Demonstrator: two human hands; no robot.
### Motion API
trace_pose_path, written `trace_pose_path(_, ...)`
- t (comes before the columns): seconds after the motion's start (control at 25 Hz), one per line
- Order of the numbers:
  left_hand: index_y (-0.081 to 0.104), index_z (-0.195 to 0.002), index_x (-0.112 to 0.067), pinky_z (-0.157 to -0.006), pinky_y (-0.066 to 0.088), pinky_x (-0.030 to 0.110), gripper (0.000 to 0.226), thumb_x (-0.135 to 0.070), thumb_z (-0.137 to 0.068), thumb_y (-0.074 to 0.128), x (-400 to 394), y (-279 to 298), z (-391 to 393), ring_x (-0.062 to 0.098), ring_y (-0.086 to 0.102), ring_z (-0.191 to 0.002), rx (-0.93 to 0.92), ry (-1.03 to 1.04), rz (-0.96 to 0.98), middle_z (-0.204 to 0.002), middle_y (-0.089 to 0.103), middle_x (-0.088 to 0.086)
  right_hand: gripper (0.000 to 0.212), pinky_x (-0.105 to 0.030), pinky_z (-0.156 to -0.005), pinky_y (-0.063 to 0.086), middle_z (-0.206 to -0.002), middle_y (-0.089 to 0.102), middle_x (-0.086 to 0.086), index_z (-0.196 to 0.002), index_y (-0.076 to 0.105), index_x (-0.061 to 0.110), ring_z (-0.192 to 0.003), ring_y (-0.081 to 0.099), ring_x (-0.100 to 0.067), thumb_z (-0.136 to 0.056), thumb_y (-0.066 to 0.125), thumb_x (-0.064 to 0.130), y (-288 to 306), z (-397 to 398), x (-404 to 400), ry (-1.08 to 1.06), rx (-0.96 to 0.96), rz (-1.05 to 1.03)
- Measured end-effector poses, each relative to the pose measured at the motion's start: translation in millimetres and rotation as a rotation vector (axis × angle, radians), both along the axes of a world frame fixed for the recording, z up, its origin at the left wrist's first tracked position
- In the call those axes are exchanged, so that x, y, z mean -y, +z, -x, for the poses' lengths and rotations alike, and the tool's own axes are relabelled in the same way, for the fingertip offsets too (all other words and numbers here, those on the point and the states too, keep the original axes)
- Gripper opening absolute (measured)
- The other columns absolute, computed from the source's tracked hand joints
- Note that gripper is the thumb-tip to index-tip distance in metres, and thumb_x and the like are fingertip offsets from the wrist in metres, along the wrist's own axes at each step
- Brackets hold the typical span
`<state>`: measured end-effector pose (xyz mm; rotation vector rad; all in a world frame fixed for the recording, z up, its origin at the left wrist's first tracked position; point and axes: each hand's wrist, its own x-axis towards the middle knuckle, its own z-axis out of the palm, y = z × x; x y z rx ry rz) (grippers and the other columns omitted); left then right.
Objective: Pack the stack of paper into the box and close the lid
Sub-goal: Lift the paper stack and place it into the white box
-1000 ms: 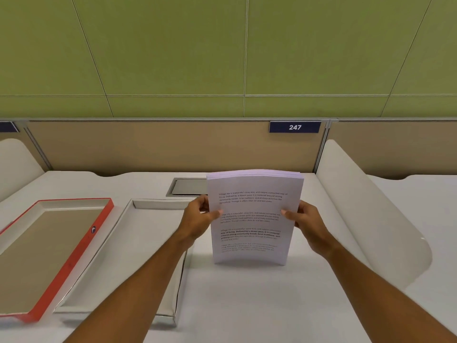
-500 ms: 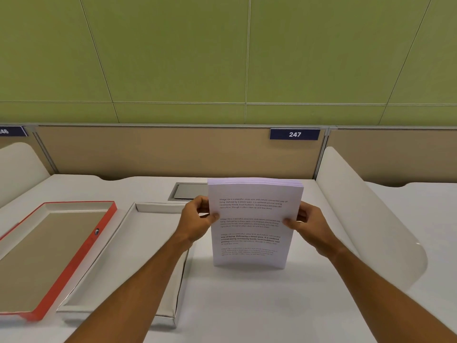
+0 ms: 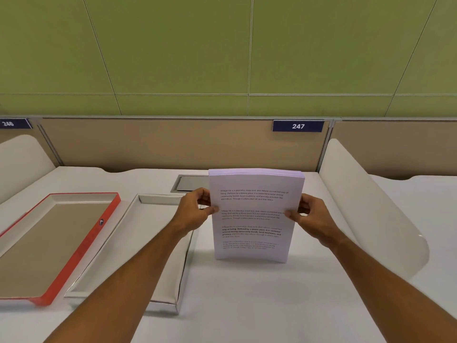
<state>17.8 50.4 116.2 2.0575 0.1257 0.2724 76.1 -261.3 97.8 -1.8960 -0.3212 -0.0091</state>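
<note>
A stack of printed white paper (image 3: 254, 219) stands upright on its bottom edge on the white desk, its printed face toward me. My left hand (image 3: 195, 211) pinches its left edge and my right hand (image 3: 309, 216) pinches its right edge. The open white box (image 3: 158, 201) lies flat to the left of the paper, partly hidden under my left forearm. Further left lies the orange-rimmed lid (image 3: 81, 246), inside up.
A curved white divider (image 3: 371, 206) rises at the right and another (image 3: 22, 157) at the far left. A metal cable hatch (image 3: 190, 183) sits behind the paper. A tan partition (image 3: 160, 144) with a sign reading 247 closes the back of the desk.
The stack stays upright on the desk in both hands, and my grip shifted slightly. The view tilted a little, so everything sits slightly lower in frame.
</note>
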Motion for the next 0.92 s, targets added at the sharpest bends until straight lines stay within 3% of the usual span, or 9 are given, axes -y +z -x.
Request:
trace_pose_path(0.12, 0.064, -0.102, -0.013, -0.080, 0.054, 0.024, 0.027, -0.010, -0.079, 0.078, 2, -7, 2, 0.012, 0.067, -0.088, -0.037, 0.003, 0.001, -0.094, 0.070, -0.002, 0.031, -0.028, -0.080, 0.059, -0.104, 0.075, -0.003, -0.112, 0.068, 0.009, -0.094, 0.072, -0.021, -0.082, 0.075, 0.008, -6, 1, 3, 0.027, -0.035, 0.026)
trace_pose_path(0.28, 0.066, -0.100, -0.008, -0.087, 0.056, 0.033, 0.026, -0.007, -0.077, 0.079, 7, -24, 9, 0.019, 0.069, -0.089, -0.073, 0.033, 0.006, -0.097, 0.072, 0.003, 0.026, -0.039, -0.088, 0.059, -0.103, 0.075, -0.007, -0.109, 0.069, 0.006, -0.096, 0.070, -0.025, -0.083, 0.073, 0.004, -26, 10, 3, -0.004, -0.096, 0.053)
trace_pose_path(0.44, 0.066, -0.099, -0.004, -0.088, 0.057, 0.037, 0.026, -0.006, -0.076, 0.079, 7, -25, 8, 0.024, 0.069, -0.090, -0.087, 0.066, 0.054, -0.097, 0.073, 0.007, 0.023, -0.036, -0.085, 0.058, -0.103, 0.074, -0.008, -0.108, 0.069, 0.005, -0.096, 0.070, -0.027, -0.085, 0.071, 0.006, -30, 12, 0, -0.034, -0.097, 0.044)
trace_pose_path(0.64, 0.067, -0.100, -0.001, -0.088, 0.057, 0.038, 0.026, -0.007, -0.077, 0.079, 10, -25, 11, 0.026, 0.070, -0.091, -0.082, 0.080, 0.088, -0.099, 0.074, 0.010, 0.019, -0.041, -0.087, 0.058, -0.103, 0.073, -0.010, -0.105, 0.068, 0.004, -0.095, 0.069, -0.029, -0.086, 0.070, 0.006, -29, 15, -2, -0.058, -0.109, 0.008)
trace_pose_path(0.92, 0.068, -0.104, -0.003, -0.083, 0.060, 0.037, 0.024, -0.008, -0.082, 0.075, 8, -20, 20, 0.025, 0.072, -0.093, -0.095, 0.089, 0.264, -0.102, 0.075, 0.010, 0.018, -0.036, -0.076, 0.061, -0.100, 0.076, -0.013, -0.107, 0.069, 0.001, -0.090, 0.073, -0.028, -0.089, 0.065, 0.002, -21, 14, -1, -0.023, -0.162, -0.140)
